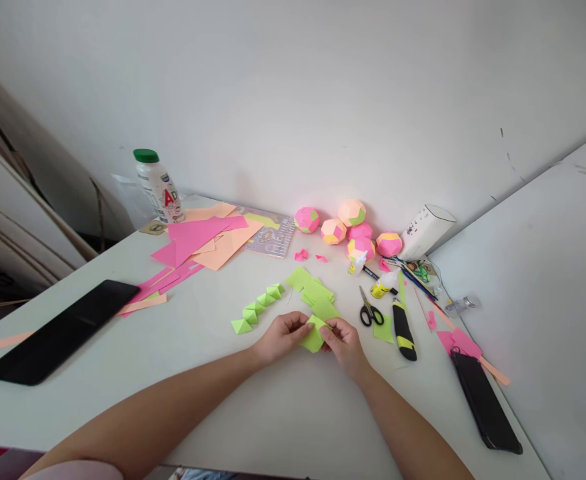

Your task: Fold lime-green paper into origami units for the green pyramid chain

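Between my two hands, just above the white table, is a folded green paper piece. My left hand pinches its left side with thumb and fingers. On the right side, my right hand grips it the same way. Right behind my hands lies a pile of green paper pieces. A slanting row of folded green paper units stands to the left of them. Black-handled scissors and a green paper square lie to the right of my right hand.
Paper balls and a white box stand by the wall. Glue bottles, a cutter and a phone are at right. At left are a black tablet, pink sheets and a green-capped bottle.
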The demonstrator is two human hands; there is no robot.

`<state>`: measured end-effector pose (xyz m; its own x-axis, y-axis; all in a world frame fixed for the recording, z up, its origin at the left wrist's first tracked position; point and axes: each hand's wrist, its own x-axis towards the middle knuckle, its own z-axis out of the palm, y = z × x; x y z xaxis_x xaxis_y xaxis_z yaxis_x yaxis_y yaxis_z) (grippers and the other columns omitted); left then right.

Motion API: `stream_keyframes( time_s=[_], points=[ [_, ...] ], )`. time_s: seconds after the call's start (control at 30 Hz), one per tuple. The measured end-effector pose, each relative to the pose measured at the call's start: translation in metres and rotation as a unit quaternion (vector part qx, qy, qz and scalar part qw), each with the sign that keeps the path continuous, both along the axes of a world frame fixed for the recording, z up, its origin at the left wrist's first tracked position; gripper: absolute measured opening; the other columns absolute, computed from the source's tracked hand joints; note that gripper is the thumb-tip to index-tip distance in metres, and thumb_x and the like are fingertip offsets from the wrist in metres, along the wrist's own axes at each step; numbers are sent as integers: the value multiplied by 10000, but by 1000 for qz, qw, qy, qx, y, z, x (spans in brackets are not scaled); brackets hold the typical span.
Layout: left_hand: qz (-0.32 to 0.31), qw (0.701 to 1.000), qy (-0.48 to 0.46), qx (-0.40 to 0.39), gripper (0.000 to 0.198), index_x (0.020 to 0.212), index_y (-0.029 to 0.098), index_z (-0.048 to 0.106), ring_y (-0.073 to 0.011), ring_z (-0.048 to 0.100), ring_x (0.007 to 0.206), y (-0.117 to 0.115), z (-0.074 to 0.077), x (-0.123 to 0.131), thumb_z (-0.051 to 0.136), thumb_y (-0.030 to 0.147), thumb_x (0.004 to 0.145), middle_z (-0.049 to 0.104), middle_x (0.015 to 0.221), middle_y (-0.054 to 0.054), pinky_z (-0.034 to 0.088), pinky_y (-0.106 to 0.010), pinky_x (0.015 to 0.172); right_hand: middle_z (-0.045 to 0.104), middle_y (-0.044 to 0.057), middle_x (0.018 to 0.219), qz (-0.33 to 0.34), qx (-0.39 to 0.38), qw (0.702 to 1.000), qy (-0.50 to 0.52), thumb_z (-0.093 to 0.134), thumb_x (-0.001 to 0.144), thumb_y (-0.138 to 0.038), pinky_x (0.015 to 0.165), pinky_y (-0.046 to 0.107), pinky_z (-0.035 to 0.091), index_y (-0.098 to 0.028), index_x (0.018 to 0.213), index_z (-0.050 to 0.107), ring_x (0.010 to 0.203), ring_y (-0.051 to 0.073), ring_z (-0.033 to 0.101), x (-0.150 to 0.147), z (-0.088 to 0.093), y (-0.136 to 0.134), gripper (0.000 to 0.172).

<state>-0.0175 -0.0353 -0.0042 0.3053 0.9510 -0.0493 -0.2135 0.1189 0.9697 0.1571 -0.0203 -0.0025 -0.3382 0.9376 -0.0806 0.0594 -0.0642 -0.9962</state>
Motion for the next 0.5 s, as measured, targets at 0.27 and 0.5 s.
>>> stream_keyframes(
  time_s=[0.27,0.5],
  points=[
    [1,1000,-21,5,305,855,149,575,-164,619,730,1,0,0,580,441,767,664,796,-48,492,-294,685,561,-19,561,0,13,1000,-6,609,759,-403,510,237,426,-163,745,572,501,117,520,0,1,0,243],
    [12,1000,-28,6,307,872,154,563,-161,623,711,2,-1,1,595,437,759,670,783,-47,498,-298,676,557,-14,562,3,19,1000,-9,600,763,-410,504,240,431,-166,741,564,500,117,516,0,-1,0,247]
  ],
)
